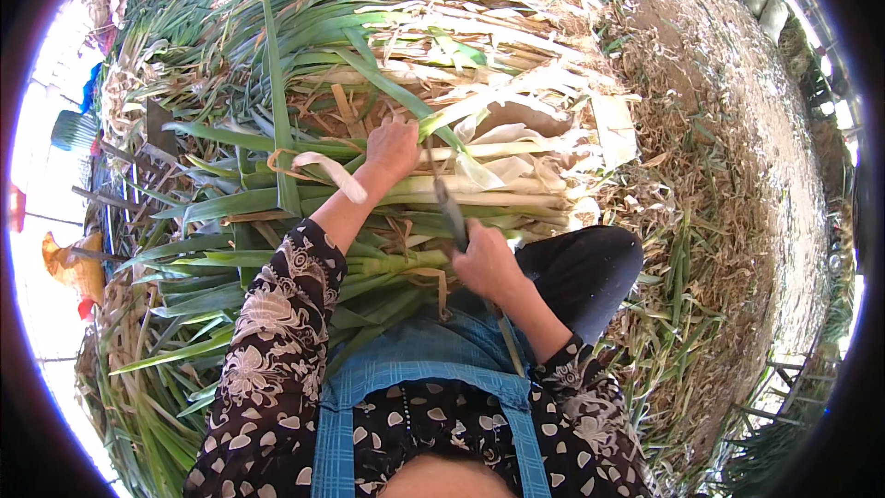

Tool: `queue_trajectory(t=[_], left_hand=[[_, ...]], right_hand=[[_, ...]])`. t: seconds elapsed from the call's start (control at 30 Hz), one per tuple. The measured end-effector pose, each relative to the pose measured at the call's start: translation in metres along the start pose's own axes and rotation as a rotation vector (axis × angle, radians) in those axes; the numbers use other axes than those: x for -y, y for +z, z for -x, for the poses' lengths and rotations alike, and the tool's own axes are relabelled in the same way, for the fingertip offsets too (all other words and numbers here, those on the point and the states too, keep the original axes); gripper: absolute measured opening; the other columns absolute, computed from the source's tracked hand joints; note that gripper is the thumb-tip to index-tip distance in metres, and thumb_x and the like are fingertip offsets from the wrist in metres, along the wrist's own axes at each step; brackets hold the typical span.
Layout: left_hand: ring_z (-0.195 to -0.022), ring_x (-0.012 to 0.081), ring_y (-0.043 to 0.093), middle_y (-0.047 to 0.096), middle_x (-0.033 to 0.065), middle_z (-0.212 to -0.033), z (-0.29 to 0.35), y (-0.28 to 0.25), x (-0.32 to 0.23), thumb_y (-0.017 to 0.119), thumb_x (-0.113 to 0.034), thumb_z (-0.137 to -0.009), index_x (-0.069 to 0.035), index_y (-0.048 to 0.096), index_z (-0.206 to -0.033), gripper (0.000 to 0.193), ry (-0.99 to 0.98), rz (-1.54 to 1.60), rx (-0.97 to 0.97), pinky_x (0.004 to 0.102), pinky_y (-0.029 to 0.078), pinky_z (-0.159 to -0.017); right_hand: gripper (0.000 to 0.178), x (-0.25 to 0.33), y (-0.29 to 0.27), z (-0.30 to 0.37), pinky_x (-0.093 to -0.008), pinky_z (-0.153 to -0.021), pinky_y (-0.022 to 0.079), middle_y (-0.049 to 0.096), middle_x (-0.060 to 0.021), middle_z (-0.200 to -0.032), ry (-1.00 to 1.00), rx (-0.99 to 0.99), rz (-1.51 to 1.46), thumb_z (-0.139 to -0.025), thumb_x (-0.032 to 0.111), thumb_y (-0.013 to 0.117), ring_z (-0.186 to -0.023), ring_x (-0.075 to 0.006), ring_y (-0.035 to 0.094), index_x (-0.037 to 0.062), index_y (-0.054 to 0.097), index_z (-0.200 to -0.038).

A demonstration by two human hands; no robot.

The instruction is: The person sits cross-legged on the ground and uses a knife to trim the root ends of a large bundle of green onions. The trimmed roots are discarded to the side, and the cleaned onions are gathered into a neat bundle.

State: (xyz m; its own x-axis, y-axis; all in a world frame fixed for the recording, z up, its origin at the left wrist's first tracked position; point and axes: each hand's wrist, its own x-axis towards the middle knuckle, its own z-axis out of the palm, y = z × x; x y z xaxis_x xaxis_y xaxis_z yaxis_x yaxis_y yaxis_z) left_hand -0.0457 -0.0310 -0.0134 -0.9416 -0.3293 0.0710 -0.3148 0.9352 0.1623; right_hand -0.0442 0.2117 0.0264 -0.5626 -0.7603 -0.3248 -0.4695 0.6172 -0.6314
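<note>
Blue plaid fabric apron across my chest; left hand curled round pale-green leafy stalk, right hand gripping slim grey tool.

"What do we count here, please?"
"We count one left hand and one right hand."
"And what else?"
"One narrow tool and one blue apron."
"And the leeks?"
"They are many and overlap; we cannot count them exactly."

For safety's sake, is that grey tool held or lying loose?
Held: the right hand is closed around the grey tool, which juts out beyond it.
</note>
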Motion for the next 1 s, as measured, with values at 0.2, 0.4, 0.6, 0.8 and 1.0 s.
queue_trajectory(t=[0.2,0.4,0.6,0.8,1.0], left_hand=[[-0.084,0.0314,0.063,0.063,0.0183,-0.092,-0.024,-0.012,-0.003,0.064,-0.016,-0.077,-0.002,0.064,-0.091,0.020,-0.001,-0.006,0.185,0.0455,0.052,-0.076],[-0.081,0.0294,0.065,0.069,0.0193,-0.087,-0.063,-0.051,0.051,0.056,-0.026,-0.080,0.006,0.065,-0.093,0.036,0.073,0.558,0.501,0.0397,0.051,-0.074],[-0.095,0.0359,0.066,0.068,0.0224,-0.097,-0.046,-0.019,0.021,0.055,-0.030,-0.082,0.004,0.065,-0.098,0.039,-0.084,0.044,0.549,0.0449,0.051,-0.083],[-0.092,0.0383,0.065,0.068,0.0217,-0.094,0.000,-0.008,-0.007,0.059,-0.029,-0.085,-0.004,0.056,-0.111,0.036,-0.071,0.040,0.325,0.0495,0.050,-0.081],[-0.100,0.0415,0.061,0.065,0.0247,-0.103,0.022,-0.056,0.017,0.062,-0.036,-0.086,0.002,0.061,-0.106,0.043,0.061,0.317,0.454,0.0464,0.048,-0.086]], right_hand=[[0.040,-0.014,-0.003,-0.011,-0.0518,-0.081,0.049,0.064,-0.0287,-0.084,0.105,-0.161,-0.054,-0.083,0.033,0.064,-0.087,-0.0477,0.062,-0.0042,0.058,-0.096],[0.043,-0.009,-0.013,0.010,-0.0513,-0.079,0.048,0.063,-0.0314,-0.087,0.171,-0.406,-0.131,-0.085,0.035,0.066,-0.088,-0.0463,0.061,-0.0050,0.057,-0.096],[0.039,-0.012,-0.012,-0.007,-0.0513,-0.079,0.050,0.065,-0.0281,-0.087,0.165,-0.313,-0.086,-0.084,0.033,0.065,-0.086,-0.0445,0.064,-0.0035,0.058,-0.096],[0.041,-0.039,-0.016,-0.026,-0.0498,-0.081,0.051,0.066,-0.0275,-0.090,0.249,-0.287,-0.081,-0.079,0.032,0.067,-0.089,-0.0442,0.064,-0.0048,0.060,-0.096],[0.047,-0.041,-0.005,-0.002,-0.0499,-0.079,0.052,0.066,-0.0283,-0.087,0.171,-0.370,0.002,-0.082,0.041,0.067,-0.087,-0.0444,0.064,-0.0034,0.062,-0.096]])
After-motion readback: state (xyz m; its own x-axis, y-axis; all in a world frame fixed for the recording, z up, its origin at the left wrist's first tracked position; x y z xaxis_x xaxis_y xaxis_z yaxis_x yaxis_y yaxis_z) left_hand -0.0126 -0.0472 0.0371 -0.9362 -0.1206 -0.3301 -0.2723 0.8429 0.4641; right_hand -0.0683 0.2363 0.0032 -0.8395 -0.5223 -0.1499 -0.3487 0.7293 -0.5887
